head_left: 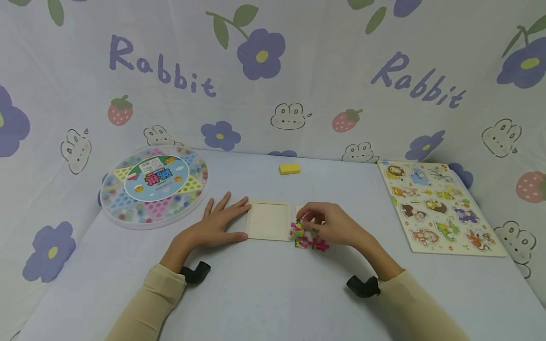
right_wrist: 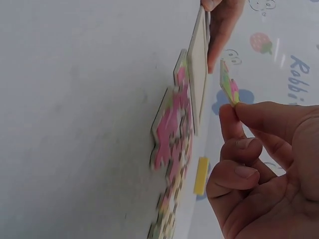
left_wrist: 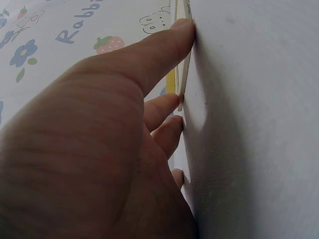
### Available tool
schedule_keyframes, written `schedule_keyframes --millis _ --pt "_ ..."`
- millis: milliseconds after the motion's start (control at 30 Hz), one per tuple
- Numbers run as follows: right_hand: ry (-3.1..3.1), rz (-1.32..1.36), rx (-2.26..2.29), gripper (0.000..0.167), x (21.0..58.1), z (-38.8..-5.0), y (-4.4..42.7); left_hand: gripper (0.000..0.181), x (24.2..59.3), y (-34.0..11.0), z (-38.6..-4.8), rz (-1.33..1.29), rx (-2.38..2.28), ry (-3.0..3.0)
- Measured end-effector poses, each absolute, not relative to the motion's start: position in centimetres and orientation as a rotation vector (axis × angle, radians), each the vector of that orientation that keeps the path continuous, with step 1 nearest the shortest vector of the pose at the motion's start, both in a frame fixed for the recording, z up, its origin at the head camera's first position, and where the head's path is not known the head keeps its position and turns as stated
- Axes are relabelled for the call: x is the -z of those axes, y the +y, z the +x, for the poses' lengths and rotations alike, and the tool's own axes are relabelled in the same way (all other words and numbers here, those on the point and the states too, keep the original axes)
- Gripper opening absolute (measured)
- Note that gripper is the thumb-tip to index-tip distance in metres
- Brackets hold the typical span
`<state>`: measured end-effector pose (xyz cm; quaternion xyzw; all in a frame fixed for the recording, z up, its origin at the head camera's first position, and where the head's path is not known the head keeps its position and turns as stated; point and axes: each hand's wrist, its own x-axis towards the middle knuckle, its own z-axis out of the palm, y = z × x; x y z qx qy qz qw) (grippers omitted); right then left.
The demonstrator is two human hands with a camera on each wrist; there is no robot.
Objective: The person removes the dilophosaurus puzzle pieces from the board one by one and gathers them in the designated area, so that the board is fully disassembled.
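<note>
A shallow, square wooden puzzle tray (head_left: 268, 221) lies at the middle of the table, with bare wood inside its raised rim. My left hand (head_left: 218, 226) rests at its left side, fingers spread and straight, thumb and index fingertips touching the edge. Between thumb and index finger, my right hand (head_left: 334, 223) pinches a small puzzle piece (right_wrist: 228, 83), pink and green, held up off the table. Several loose pink puzzle pieces (right_wrist: 172, 122) lie beside the tray's right edge, partly hidden under the right hand in the head view.
A yellow block (head_left: 289, 169) sits behind the tray. At the back left lies a round Chinese checkers board (head_left: 155, 187) with a printed label. An animal picture board (head_left: 441, 208) lies at the right. A patterned cloth (head_left: 290, 61) hangs behind the table.
</note>
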<state>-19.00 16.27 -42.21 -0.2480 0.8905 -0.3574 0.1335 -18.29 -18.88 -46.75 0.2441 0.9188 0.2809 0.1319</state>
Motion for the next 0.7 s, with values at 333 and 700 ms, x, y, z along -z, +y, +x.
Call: schedule_keyframes --millis 333,700 --pt "2.606 -0.667 1.022 0.014 42.5 -17.9 20.9 0.084 46.7 -18.8 -18.3 0.718 -0.818 2.668" --pt "2.574 -0.648 1.036 0.014 43.0 -16.6 25.0 0.084 46.8 -18.9 -18.3 0.722 -0.827 2.666"
